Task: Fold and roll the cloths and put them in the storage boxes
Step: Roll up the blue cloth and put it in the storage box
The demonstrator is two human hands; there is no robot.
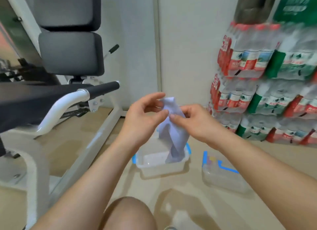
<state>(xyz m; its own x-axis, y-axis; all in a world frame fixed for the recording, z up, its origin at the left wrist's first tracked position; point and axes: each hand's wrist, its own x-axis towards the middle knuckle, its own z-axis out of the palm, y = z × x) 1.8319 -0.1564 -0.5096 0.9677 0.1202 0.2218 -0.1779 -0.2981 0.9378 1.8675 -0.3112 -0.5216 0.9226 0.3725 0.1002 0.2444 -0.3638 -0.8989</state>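
bare left grip (142, 117), bare right grip (194, 123), bare forearms (96, 169), bare knee (127, 214)

Open storage box (161, 167) on floor (180, 192), weight bench (103, 135) close left, stacked bottle packs (257, 92) right

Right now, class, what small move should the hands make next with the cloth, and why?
Probably fold the cloth in half first: the left hand and right hand both pinch its top, and it hangs loose, unrolled, lower end reaching the open storage box.
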